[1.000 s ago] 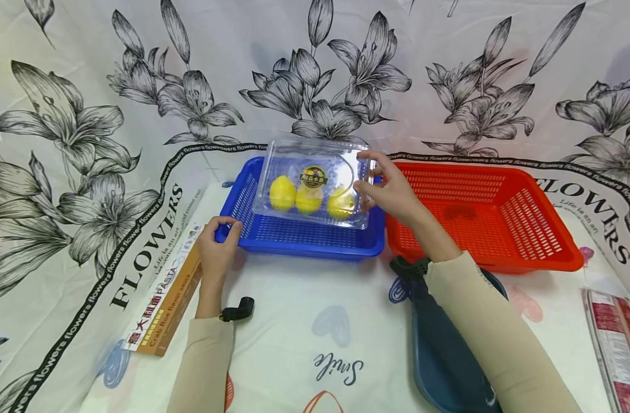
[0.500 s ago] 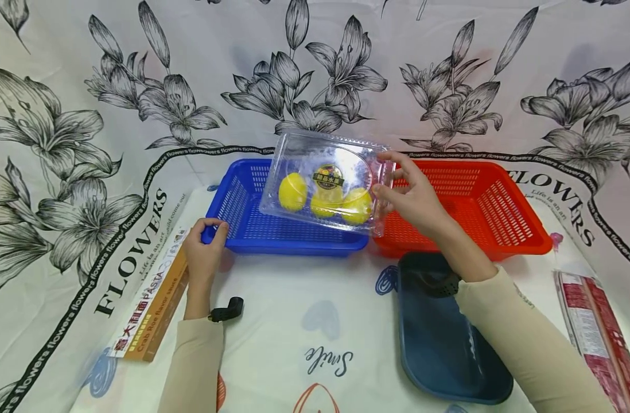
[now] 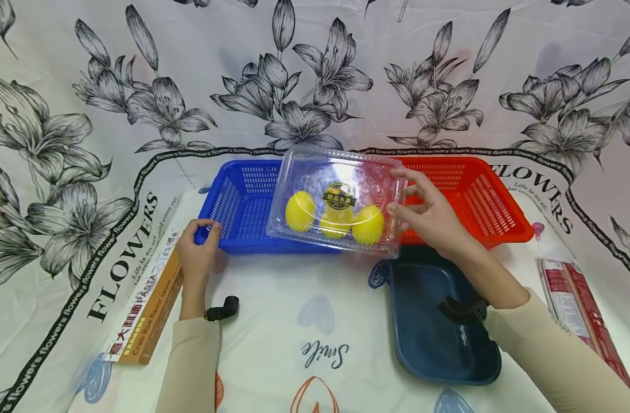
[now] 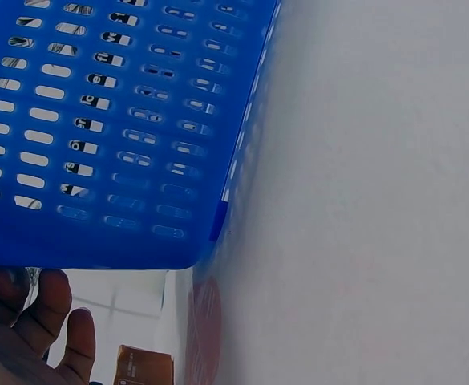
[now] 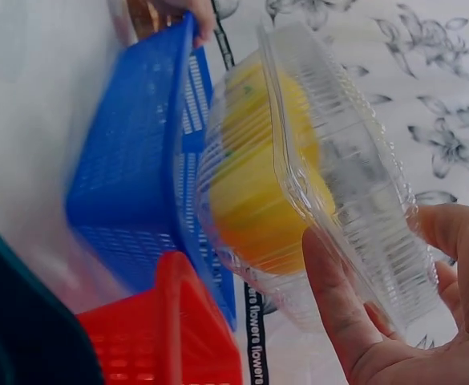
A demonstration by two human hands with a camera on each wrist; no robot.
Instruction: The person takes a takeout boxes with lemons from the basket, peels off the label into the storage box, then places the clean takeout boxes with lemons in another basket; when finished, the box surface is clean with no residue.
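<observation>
Clear plastic container (image 3: 315, 180): held in the air by the right hand (image 3: 434, 218), in front of the right part of the blue basket (image 3: 242, 215) and the near left end of the red basket (image 3: 493, 206) as seen from the head view. Three yellow fruits (image 3: 368, 225) are seen inside, lined up along its lower side; a dark label (image 3: 338, 199) is borne on the face. The container is tilted, its labelled face turned toward the head camera.

Right fingers: parted only as far as the container's end requires; that end is gripped between thumb and fingers, as confirmed in the right wrist view. Left hand (image 3: 196, 246): the near left corner of the blue basket is held, the rim being pinched by bent fingers.

Surroundings: a dark blue tray (image 3: 428, 310) is placed on the tabletop (image 3: 273, 321), nearer the person than the red basket and partly overlapped by the right forearm. A pasta box (image 3: 147, 312) is laid slantwise just beside the left forearm. A red-and-white packet (image 3: 568, 295) is located at far right, partly covered by the right sleeve
</observation>
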